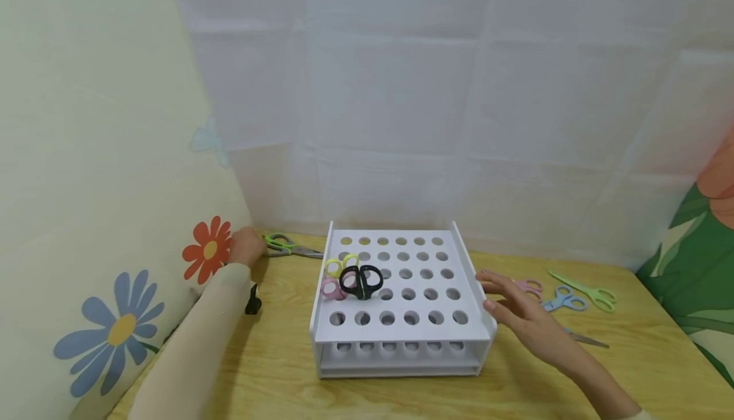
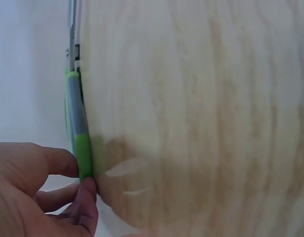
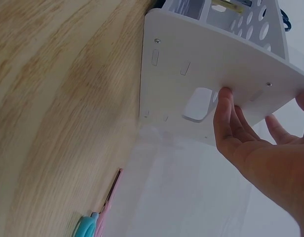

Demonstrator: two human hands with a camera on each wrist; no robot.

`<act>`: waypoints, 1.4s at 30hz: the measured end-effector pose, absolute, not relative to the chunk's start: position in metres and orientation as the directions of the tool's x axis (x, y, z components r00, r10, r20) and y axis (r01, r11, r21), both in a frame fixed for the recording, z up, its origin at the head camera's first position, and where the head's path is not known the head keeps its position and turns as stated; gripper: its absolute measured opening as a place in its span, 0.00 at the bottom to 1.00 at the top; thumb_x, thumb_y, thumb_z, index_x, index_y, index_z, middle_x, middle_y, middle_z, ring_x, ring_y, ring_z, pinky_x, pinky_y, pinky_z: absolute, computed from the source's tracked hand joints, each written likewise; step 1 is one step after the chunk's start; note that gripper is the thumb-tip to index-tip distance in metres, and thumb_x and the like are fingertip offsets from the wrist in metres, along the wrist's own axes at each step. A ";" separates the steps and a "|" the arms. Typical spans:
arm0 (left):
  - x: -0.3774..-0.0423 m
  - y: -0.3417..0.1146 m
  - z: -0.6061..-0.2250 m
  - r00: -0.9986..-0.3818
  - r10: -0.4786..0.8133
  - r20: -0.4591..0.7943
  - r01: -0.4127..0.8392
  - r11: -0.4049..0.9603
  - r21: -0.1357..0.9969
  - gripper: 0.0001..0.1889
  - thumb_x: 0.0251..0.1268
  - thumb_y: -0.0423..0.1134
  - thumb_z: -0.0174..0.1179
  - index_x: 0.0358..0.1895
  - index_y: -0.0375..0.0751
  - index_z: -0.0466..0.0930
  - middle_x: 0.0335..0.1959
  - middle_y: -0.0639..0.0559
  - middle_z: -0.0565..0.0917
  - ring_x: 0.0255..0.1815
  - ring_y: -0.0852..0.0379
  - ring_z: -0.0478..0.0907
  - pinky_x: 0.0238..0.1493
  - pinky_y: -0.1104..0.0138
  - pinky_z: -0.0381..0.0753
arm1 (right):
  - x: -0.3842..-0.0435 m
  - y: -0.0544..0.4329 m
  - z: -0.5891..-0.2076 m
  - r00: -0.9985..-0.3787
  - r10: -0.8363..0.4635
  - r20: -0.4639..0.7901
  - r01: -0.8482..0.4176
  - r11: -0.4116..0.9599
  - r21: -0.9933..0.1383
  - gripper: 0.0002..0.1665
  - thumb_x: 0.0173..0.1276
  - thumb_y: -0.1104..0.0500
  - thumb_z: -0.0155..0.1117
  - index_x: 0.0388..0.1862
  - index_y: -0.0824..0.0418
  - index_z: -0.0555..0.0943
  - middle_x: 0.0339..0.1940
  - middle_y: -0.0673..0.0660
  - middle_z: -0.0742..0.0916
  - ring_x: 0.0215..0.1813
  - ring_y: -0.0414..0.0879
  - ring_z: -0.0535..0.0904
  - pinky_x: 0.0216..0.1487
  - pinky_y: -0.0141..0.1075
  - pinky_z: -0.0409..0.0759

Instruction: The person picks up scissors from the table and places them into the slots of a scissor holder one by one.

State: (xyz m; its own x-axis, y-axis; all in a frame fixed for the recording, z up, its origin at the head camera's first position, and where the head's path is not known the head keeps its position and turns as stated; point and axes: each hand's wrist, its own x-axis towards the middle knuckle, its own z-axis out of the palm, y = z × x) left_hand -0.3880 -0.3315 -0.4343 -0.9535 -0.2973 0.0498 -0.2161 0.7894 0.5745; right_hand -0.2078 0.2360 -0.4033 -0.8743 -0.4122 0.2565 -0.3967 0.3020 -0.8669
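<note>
At the back left of the table, my left hand (image 1: 248,246) pinches the handle end of green-and-grey scissors (image 1: 294,249). In the left wrist view, thumb and fingers meet at the green handle (image 2: 83,153), and the blades extend away from the hand. A white rack with rows of round holes (image 1: 395,329) stands in the middle. My right hand (image 1: 530,321) rests on its right side panel (image 3: 191,64), fingers fairly straight and spread. Black-handled scissors (image 1: 361,282), yellow-handled scissors (image 1: 334,267) and pink-handled scissors (image 1: 331,289) stand in the rack's left holes.
Right of the rack lie pink scissors (image 1: 530,287), blue scissors (image 1: 564,299), green scissors (image 1: 602,297) and a metal blade (image 1: 590,341) partly behind the right hand. A small black object (image 1: 253,302) sits by the left forearm. A white cloth (image 1: 373,88) hangs behind the table.
</note>
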 end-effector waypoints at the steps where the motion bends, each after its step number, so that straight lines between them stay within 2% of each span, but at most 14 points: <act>1: -0.388 -0.331 -0.433 -0.952 -0.303 0.031 -0.229 0.777 0.586 0.07 0.59 0.28 0.56 0.24 0.32 0.73 0.24 0.44 0.70 0.28 0.45 0.68 0.27 0.60 0.71 | -0.208 0.236 -0.404 -0.875 -0.411 0.257 -0.395 0.297 -0.869 0.28 0.82 0.60 0.54 0.77 0.57 0.66 0.68 0.68 0.76 0.63 0.57 0.77 0.55 0.38 0.81; 6: -0.384 -0.330 -0.431 -0.951 -0.309 0.010 -0.240 0.758 0.607 0.07 0.60 0.31 0.56 0.28 0.28 0.75 0.27 0.41 0.71 0.31 0.44 0.69 0.32 0.56 0.74 | -0.211 0.232 -0.407 -0.873 -0.410 0.266 -0.399 0.284 -0.872 0.27 0.81 0.60 0.54 0.77 0.58 0.66 0.67 0.70 0.76 0.62 0.62 0.77 0.53 0.39 0.81; 10: -0.383 -0.331 -0.430 -0.942 -0.335 0.016 -0.251 0.734 0.632 0.09 0.59 0.33 0.56 0.29 0.27 0.74 0.29 0.39 0.72 0.33 0.42 0.69 0.36 0.54 0.75 | -0.213 0.229 -0.408 -0.873 -0.409 0.267 -0.401 0.286 -0.871 0.27 0.81 0.59 0.55 0.76 0.58 0.67 0.67 0.69 0.76 0.61 0.61 0.78 0.53 0.39 0.82; 15: -0.384 -0.342 -0.437 -0.933 -0.353 -0.076 -0.293 0.616 0.731 0.09 0.57 0.34 0.56 0.28 0.30 0.72 0.26 0.43 0.70 0.29 0.45 0.69 0.27 0.60 0.73 | -0.214 0.226 -0.408 -0.874 -0.411 0.260 -0.393 0.283 -0.875 0.27 0.81 0.59 0.55 0.77 0.58 0.67 0.67 0.70 0.76 0.61 0.61 0.78 0.53 0.39 0.82; 20: -0.379 -0.357 -0.440 -0.932 -0.320 -0.172 -0.335 0.574 0.747 0.09 0.56 0.38 0.54 0.26 0.35 0.70 0.20 0.48 0.68 0.23 0.47 0.67 0.22 0.63 0.68 | -0.213 0.226 -0.407 -0.881 -0.405 0.245 -0.375 0.282 -0.883 0.28 0.81 0.59 0.55 0.77 0.58 0.67 0.68 0.71 0.75 0.61 0.62 0.78 0.52 0.39 0.82; 21: -0.378 -0.359 -0.439 -0.929 -0.317 -0.188 -0.344 0.561 0.753 0.09 0.58 0.38 0.54 0.27 0.35 0.71 0.21 0.48 0.69 0.24 0.47 0.68 0.23 0.63 0.68 | -0.213 0.226 -0.407 -0.882 -0.403 0.243 -0.373 0.281 -0.884 0.28 0.81 0.59 0.55 0.77 0.58 0.67 0.68 0.71 0.75 0.61 0.62 0.78 0.52 0.39 0.82; 23: -0.376 -0.360 -0.436 -0.929 -0.306 -0.207 -0.339 0.487 0.805 0.10 0.63 0.38 0.54 0.31 0.31 0.75 0.23 0.47 0.73 0.26 0.47 0.72 0.27 0.64 0.76 | -0.212 0.226 -0.406 -0.884 -0.400 0.242 -0.371 0.284 -0.884 0.27 0.81 0.59 0.55 0.76 0.58 0.67 0.68 0.71 0.75 0.61 0.61 0.79 0.52 0.39 0.82; 25: -0.374 -0.359 -0.433 -0.936 -0.273 -0.221 -0.313 0.361 0.878 0.12 0.69 0.35 0.52 0.40 0.25 0.77 0.30 0.44 0.77 0.30 0.47 0.77 0.38 0.61 0.84 | -0.212 0.226 -0.406 -0.885 -0.398 0.242 -0.371 0.287 -0.883 0.27 0.81 0.58 0.55 0.76 0.58 0.67 0.67 0.72 0.75 0.60 0.61 0.79 0.51 0.39 0.83; 28: -0.372 -0.356 -0.428 -0.941 -0.239 -0.239 -0.277 0.139 0.951 0.13 0.73 0.29 0.51 0.50 0.18 0.77 0.37 0.40 0.81 0.34 0.49 0.82 0.51 0.55 0.84 | -0.211 0.226 -0.406 -0.882 -0.401 0.247 -0.375 0.283 -0.883 0.27 0.82 0.59 0.54 0.77 0.59 0.67 0.67 0.72 0.75 0.60 0.61 0.79 0.51 0.39 0.83; 31: -0.370 -0.355 -0.423 -0.947 -0.214 -0.240 -0.253 0.034 0.967 0.13 0.74 0.27 0.50 0.51 0.18 0.77 0.34 0.42 0.82 0.32 0.51 0.81 0.51 0.54 0.83 | -0.210 0.227 -0.406 -0.880 -0.405 0.250 -0.379 0.280 -0.882 0.27 0.82 0.59 0.54 0.77 0.59 0.66 0.67 0.72 0.75 0.61 0.62 0.78 0.51 0.39 0.83; 33: -0.369 -0.356 -0.420 -0.953 -0.204 -0.223 -0.229 0.007 0.973 0.13 0.74 0.27 0.51 0.51 0.19 0.78 0.32 0.44 0.83 0.31 0.53 0.81 0.50 0.55 0.84 | -0.209 0.227 -0.406 -0.881 -0.404 0.246 -0.376 0.284 -0.882 0.27 0.82 0.59 0.54 0.77 0.59 0.66 0.67 0.72 0.75 0.61 0.62 0.78 0.51 0.39 0.83; 35: -0.369 -0.358 -0.417 -0.964 -0.181 -0.193 -0.203 0.037 0.978 0.14 0.75 0.29 0.51 0.54 0.19 0.78 0.33 0.45 0.84 0.33 0.54 0.81 0.51 0.56 0.83 | -0.209 0.226 -0.405 -0.884 -0.402 0.240 -0.371 0.289 -0.882 0.27 0.82 0.59 0.54 0.77 0.59 0.66 0.67 0.72 0.75 0.61 0.62 0.78 0.51 0.39 0.83; 39: -0.370 -0.361 -0.410 -0.980 -0.148 -0.131 -0.147 0.103 0.984 0.20 0.79 0.32 0.49 0.63 0.19 0.72 0.39 0.46 0.84 0.39 0.56 0.82 0.57 0.58 0.80 | -0.208 0.226 -0.404 -0.888 -0.397 0.233 -0.364 0.296 -0.883 0.27 0.82 0.58 0.54 0.76 0.59 0.66 0.68 0.72 0.75 0.61 0.63 0.78 0.51 0.38 0.83; 42: -0.372 -0.359 -0.403 -0.987 -0.113 -0.111 -0.120 0.077 0.990 0.23 0.81 0.33 0.49 0.70 0.20 0.65 0.43 0.45 0.83 0.45 0.54 0.83 0.58 0.59 0.79 | -0.208 0.226 -0.403 -0.886 -0.398 0.237 -0.368 0.296 -0.881 0.27 0.82 0.58 0.54 0.76 0.59 0.66 0.67 0.73 0.75 0.61 0.63 0.78 0.51 0.38 0.83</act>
